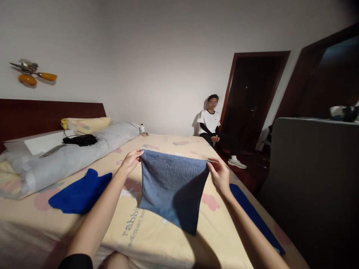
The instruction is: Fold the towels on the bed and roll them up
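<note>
A grey-blue towel point(171, 183) hangs spread between my two hands above the bed point(157, 239). My left hand point(131, 160) pinches its upper left corner. At the upper right corner, my right hand point(220, 173) grips it between thumb and fingers. The lower edge of the towel droops, with its right lower corner hanging lowest, and a dark shadow falls across its right half. Left of my left forearm lies a crumpled bright blue cloth point(81, 192). Beyond my right forearm, a long blue cloth point(254, 216) lies along the bed's right edge, partly hidden by the arm.
A rolled grey quilt point(70, 158) runs along the left, with a white box point(42, 144) and a black item point(80, 139) on it. Small bottles point(141, 129) stand at the bed's far edge. A person point(209, 121) sits at the far corner. A grey panel point(311, 179) rises at right.
</note>
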Tool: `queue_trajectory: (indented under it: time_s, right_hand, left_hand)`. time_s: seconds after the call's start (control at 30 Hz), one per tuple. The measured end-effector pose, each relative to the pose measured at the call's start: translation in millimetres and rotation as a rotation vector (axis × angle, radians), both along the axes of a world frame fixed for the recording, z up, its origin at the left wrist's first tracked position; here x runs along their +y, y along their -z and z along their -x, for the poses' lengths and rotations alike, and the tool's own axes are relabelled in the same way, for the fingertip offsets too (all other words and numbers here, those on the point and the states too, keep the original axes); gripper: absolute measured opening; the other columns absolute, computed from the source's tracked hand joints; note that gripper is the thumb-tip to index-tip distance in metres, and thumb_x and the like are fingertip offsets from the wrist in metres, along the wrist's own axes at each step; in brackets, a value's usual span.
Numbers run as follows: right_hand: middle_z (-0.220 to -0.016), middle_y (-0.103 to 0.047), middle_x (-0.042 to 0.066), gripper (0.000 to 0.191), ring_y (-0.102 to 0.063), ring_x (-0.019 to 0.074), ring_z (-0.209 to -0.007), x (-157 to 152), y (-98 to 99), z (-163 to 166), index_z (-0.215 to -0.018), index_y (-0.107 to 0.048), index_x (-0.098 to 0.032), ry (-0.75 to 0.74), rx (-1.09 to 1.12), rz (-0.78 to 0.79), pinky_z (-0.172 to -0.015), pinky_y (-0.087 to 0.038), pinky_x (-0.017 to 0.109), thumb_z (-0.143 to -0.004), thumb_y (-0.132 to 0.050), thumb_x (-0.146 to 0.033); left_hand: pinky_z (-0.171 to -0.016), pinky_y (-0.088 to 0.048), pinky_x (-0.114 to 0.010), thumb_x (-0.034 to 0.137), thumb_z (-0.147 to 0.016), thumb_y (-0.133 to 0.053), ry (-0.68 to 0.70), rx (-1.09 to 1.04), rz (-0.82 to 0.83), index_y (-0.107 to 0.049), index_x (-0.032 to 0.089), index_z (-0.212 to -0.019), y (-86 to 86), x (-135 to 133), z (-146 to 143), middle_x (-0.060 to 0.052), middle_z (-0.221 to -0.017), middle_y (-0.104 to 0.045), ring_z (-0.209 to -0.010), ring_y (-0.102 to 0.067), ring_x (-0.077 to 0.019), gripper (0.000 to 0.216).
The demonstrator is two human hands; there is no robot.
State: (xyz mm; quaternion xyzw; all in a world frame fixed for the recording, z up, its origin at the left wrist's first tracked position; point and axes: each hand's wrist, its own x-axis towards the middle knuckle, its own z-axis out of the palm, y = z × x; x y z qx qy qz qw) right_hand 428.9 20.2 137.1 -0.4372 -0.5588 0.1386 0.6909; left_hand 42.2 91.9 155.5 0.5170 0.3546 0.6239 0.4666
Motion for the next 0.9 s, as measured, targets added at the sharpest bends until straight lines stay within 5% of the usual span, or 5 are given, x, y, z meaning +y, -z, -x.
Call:
queue_trajectory:
  time_s: [0.13,0.4,0.57,0.9]
  right_hand:
    - [-0.084,-0.073,0.009,0.038,-0.067,0.0228,-0.079,19.8,-12.3,-1.5,-0.091,-0.070,-0.019,0.039,0.015,0.007,-0.076,-0.052,0.036,-0.073,-0.068,-0.052]
    - [-0.092,-0.076,0.013,0.048,-0.069,0.0252,-0.084,38.0,-18.5,-5.9,-0.090,-0.075,-0.014,-0.079,0.075,0.068,-0.078,-0.055,0.039,-0.066,-0.071,-0.055]
    - [-0.098,-0.075,0.012,0.058,-0.070,0.0255,-0.088,35.0,-21.5,-6.6,-0.102,-0.073,-0.015,-0.172,-0.001,0.089,-0.078,-0.056,0.039,-0.061,-0.075,-0.055]
    - [-0.075,-0.074,0.008,0.041,-0.067,0.0237,-0.069,30.1,-39.0,-13.0,-0.077,-0.074,-0.020,-0.051,-0.270,0.087,-0.067,-0.053,0.036,-0.064,-0.069,-0.059]
  left_hand:
    - [-0.066,-0.048,-0.023,0.034,-0.061,-0.084,-0.022,-0.008,-0.022,-0.067,0.017,-0.101,-12.9,-22.9,5.1,-0.001,-0.080,-0.071,-0.070,-0.065,-0.0122,0.047]
    - [-0.070,-0.053,-0.030,0.042,-0.052,-0.089,-0.094,0.062,-0.059,-0.073,0.013,-0.092,-24.2,-49.7,7.5,-0.007,-0.080,-0.075,-0.071,-0.067,-0.0176,0.051]
    - [-0.068,-0.052,-0.029,0.045,-0.052,-0.088,-0.147,0.105,-0.065,-0.074,0.013,-0.082,-25.2,-50.8,9.7,-0.007,-0.079,-0.075,-0.071,-0.066,-0.0171,0.045]
    - [-0.068,-0.051,-0.030,0.035,-0.048,-0.087,-0.169,0.280,-0.041,-0.074,0.013,-0.077,-24.8,-44.8,17.2,-0.009,-0.077,-0.075,-0.071,-0.067,-0.0196,0.039]
